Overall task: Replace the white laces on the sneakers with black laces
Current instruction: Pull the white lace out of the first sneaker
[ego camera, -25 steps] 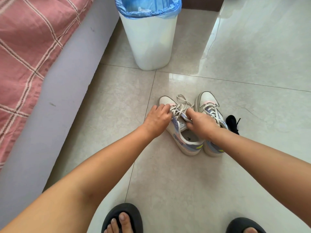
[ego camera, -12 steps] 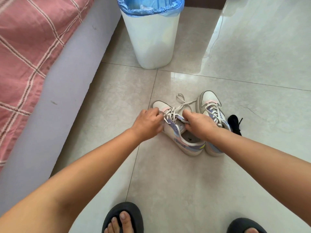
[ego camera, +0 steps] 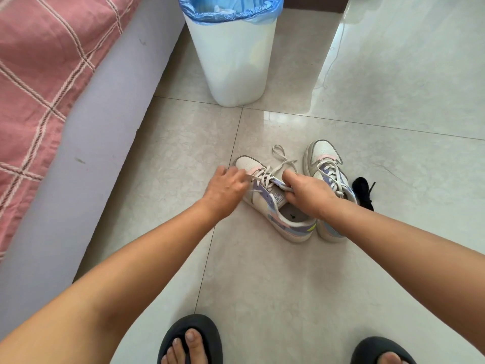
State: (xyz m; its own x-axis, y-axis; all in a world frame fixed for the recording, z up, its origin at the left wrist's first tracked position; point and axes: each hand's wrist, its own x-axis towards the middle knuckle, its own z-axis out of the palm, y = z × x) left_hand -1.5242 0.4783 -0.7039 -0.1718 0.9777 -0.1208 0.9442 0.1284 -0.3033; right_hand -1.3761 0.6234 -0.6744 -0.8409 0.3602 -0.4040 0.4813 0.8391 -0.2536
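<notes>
Two white sneakers with lilac and pink panels stand side by side on the floor tiles. My right hand (ego camera: 309, 195) grips the tongue and upper edge of the left sneaker (ego camera: 278, 219), thumb up. My left hand (ego camera: 225, 190), slightly blurred, is at that shoe's left side, its fingers pinching the white lace (ego camera: 279, 158), whose loose loops lie over the toe. The right sneaker (ego camera: 324, 158) is still laced in white and partly hidden by my right wrist. A bundle of black laces (ego camera: 363, 190) lies on the floor just right of it.
A white bin (ego camera: 233, 64) with a blue liner stands beyond the shoes. A bed with a pink checked cover (ego camera: 39, 74) and a grey side runs along the left. My feet in dark slippers (ego camera: 194, 337) are at the bottom edge.
The left sneaker has swung its toe to the left with both hands on it. My left hand has slid leftward along the lace, and the white loops lie looser over the toe.
</notes>
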